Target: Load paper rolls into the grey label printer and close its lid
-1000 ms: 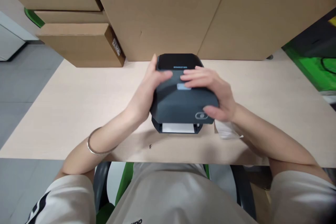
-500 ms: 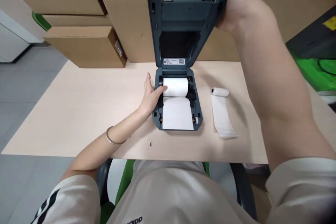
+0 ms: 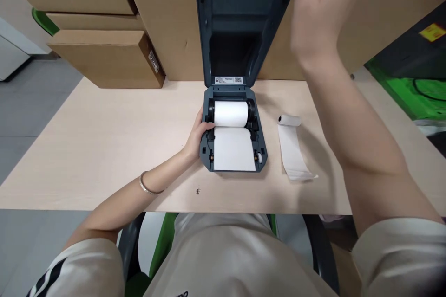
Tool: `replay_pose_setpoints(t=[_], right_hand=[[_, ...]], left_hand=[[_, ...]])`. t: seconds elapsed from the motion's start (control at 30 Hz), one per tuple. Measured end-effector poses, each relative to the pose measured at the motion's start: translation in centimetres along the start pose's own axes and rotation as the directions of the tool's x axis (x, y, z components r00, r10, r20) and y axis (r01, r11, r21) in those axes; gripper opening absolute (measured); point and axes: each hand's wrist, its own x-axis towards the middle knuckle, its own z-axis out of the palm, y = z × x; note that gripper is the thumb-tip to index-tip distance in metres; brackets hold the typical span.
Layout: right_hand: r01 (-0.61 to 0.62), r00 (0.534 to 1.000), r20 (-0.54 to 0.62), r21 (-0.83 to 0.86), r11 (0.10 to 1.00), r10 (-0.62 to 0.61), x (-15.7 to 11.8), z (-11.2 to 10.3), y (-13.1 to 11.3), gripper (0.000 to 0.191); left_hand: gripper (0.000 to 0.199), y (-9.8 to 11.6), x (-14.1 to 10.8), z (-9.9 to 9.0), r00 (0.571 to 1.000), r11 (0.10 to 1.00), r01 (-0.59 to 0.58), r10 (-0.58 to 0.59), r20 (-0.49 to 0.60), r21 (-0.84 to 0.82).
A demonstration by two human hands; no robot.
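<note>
A dark grey label printer (image 3: pixel 206 163) stands on the table with its lid (image 3: pixel 244 14) raised. Inside it sits a white paper roll (image 3: pixel 231 113), and a strip of its paper (image 3: pixel 234 151) lies flat over the front. My left hand (image 3: pixel 198 137) grips the printer's left side, thumb over the rim and the other fingers mostly hidden behind the edge. At the upper right, my right hand (image 3: pixel 322 14) is beside the lid's right edge, fingers apart and partly cut off by the frame, holding nothing visible.
A small paper roll (image 3: pixel 290 121) with a loose tail lies right of the printer. Cardboard boxes (image 3: pixel 167 32) line the table's back, one smaller box (image 3: pixel 101 60) standing at the left. A dark box (image 3: pixel 411 46) and a green surface (image 3: pixel 400 88) are at the right.
My right hand has come off the lid's edge and spread its fingers; the lid stays up. My left thumb has drawn back from the paper roll to the printer's rim.
</note>
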Motion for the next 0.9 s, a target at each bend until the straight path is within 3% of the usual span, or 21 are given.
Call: replay_pose_setpoints(t=[0.03, 0.07, 0.13, 0.2, 0.23, 0.3, 0.4, 0.5, 0.57, 0.73, 0.83, 0.9], right_hand=[[-0.026, 0.988, -0.157, -0.106, 0.994, 0.009, -2.0, -0.1, -1.9, 0.073], [0.052, 0.994, -0.087, -0.153, 0.987, -0.066, -4.1, 0.1, -3.8, 0.063], [0.175, 0.952, 0.272, -0.101, 0.979, -0.142, -8.0, 1.2, -6.6, 0.050], [0.182, 0.826, 0.551, -0.064, 0.981, -0.118, -10.8, 2.5, -8.2, 0.050], [0.162, 0.770, 0.633, -0.081, 0.983, -0.075, -11.5, 3.1, -8.7, 0.054], [0.130, 0.669, 0.743, -0.143, 0.981, 0.019, -11.8, 3.9, -9.3, 0.056], [0.109, 0.534, 0.837, -0.209, 0.972, 0.120, -10.0, 3.9, -10.2, 0.057], [0.082, 0.436, 0.883, -0.234, 0.969, 0.177, -7.7, 3.0, -11.2, 0.059], [0.053, 0.440, 0.877, -0.237, 0.970, 0.190, -6.5, 1.9, -11.9, 0.057], [-0.099, 0.624, 0.754, -0.184, 0.978, 0.205, -4.5, -4.2, -12.0, 0.067], [-0.240, 0.627, 0.719, -0.190, 0.952, 0.301, -4.3, -9.1, -9.8, 0.081], [-0.267, 0.578, 0.733, -0.245, 0.932, 0.358, -4.9, -11.6, -7.4, 0.090]], left_hand=[[0.064, -0.1, 0.0, -0.1, 1.000, 1.000, -0.012, 0.012, -0.007, 0.009], [0.061, -0.2, 0.1, -0.2, 0.999, 0.999, -0.027, 0.027, -0.021, 0.031], [0.056, 0.0, 0.2, -0.4, 0.997, 0.993, -0.057, 0.063, -0.052, 0.101], [0.051, 0.3, 0.4, -0.5, 0.995, 0.984, -0.069, 0.080, -0.064, 0.165], [0.050, 0.5, 0.4, -0.6, 0.995, 0.979, -0.070, 0.083, -0.063, 0.189], [0.051, 0.6, 0.5, -0.7, 0.995, 0.972, -0.072, 0.086, -0.055, 0.224], [0.053, 0.7, 0.5, -0.8, 0.995, 0.958, -0.085, 0.098, -0.034, 0.273], [0.054, 0.7, 0.6, -0.9, 0.993, 0.952, -0.102, 0.112, -0.021, 0.290], [0.056, 0.8, 0.6, -0.9, 0.992, 0.951, -0.116, 0.126, -0.018, 0.288], [0.056, 0.7, 0.5, -0.7, 0.989, 0.952, -0.140, 0.146, 0.001, 0.272], [0.054, 0.5, 0.5, -0.7, 0.986, 0.951, -0.160, 0.167, -0.007, 0.263], [0.052, 0.3, 0.6, -0.8, 0.984, 0.950, -0.169, 0.177, -0.006, 0.263]])
